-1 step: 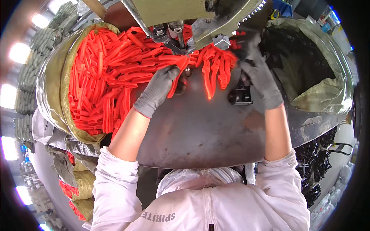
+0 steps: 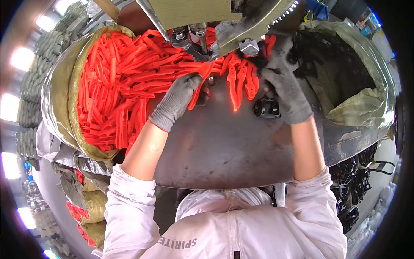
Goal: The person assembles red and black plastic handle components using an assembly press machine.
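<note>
Grey-gloved, pinching a red piece (image 2: 194,98) with left hand (image 2: 180,91).
Hovering with right hand (image 2: 288,88) near black part (image 2: 261,107), with grip unclear; apparently leaving the red pile (image 2: 110,86) undone, showing nothing surely finished.

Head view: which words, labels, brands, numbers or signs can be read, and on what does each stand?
White jacket, wearer's left chest: grey capital lettering, upside down in the picture; legible, but not copied out here.
Red handles, beige machine body: no lettering to be made out.
Stacks at far left: too small and blurred to tell.
</note>
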The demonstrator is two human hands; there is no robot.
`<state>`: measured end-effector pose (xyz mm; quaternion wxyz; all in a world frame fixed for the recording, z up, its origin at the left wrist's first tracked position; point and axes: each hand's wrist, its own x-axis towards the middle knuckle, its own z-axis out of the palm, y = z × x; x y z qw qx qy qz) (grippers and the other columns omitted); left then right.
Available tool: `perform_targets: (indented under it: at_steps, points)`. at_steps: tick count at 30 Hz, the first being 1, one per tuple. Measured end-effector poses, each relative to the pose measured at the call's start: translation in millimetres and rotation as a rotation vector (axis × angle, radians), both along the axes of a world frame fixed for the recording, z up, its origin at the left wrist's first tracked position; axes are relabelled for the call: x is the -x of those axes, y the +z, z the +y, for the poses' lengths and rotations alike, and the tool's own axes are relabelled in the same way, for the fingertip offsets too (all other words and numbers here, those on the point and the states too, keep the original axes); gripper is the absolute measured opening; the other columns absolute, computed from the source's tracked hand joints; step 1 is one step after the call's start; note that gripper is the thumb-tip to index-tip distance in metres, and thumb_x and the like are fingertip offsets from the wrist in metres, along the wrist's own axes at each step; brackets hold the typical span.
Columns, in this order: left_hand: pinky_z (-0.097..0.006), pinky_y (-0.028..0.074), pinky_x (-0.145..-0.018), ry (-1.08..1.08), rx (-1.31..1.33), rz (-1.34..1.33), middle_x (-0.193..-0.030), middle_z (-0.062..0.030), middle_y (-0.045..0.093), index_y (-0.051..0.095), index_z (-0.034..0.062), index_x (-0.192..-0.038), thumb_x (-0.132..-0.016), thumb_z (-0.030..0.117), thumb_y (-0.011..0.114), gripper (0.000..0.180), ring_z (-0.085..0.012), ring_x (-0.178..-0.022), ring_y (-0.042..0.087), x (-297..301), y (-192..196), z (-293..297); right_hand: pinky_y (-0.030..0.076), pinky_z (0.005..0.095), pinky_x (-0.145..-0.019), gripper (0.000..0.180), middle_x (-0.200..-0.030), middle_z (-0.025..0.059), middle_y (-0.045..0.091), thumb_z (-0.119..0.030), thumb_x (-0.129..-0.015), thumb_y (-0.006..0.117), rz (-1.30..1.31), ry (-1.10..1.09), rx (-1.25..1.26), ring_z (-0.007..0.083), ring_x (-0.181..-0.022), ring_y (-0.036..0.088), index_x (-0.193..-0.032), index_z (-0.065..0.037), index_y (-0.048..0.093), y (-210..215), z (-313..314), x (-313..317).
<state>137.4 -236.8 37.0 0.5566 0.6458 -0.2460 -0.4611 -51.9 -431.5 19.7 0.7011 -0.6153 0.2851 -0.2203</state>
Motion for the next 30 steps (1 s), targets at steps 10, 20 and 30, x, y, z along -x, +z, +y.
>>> perform_targets:
  at_steps: [10, 20, 30]
  points:
    - [-0.028, 0.053, -0.065, -0.007, -0.105, -0.013, -0.087, -0.0056, 0.063, 0.061, -0.0001, -0.106, -0.096, 0.03, 0.049, 0.034, -0.0128, -0.072, 0.061, -9, -2, -4, 0.039, 0.0194, -0.045, 0.056, -0.079, 0.0035, 0.061, -0.01, -0.083, 0.057, 0.035, 0.228, -0.101, 0.0062, -0.053, 0.05, -0.137, -0.004, 0.041, 12, 62, -57]
    - [-0.044, 0.051, -0.073, -0.131, -0.323, -1.45, -0.094, -0.0187, 0.063, 0.059, 0.0052, -0.1, -0.083, 0.023, 0.061, 0.025, -0.0364, -0.088, 0.062, -2, -49, 31, 0.042, 0.0245, -0.045, 0.052, -0.073, 0.0038, 0.057, -0.013, -0.088, 0.059, 0.181, 0.244, -0.085, 0.008, -0.052, 0.05, -0.137, -0.005, 0.041, -9, 64, -61]
    - [-0.044, 0.052, -0.069, 0.064, -0.475, -1.413, -0.096, -0.0169, 0.061, 0.051, 0.0087, -0.116, -0.079, 0.022, 0.067, 0.042, -0.0353, -0.083, 0.063, -21, -49, 49, 0.043, 0.0223, -0.043, 0.051, -0.073, 0.005, 0.058, -0.011, -0.09, 0.054, 0.155, 0.254, -0.074, 0.0062, -0.05, 0.05, -0.138, -0.003, 0.037, 12, 66, -53]
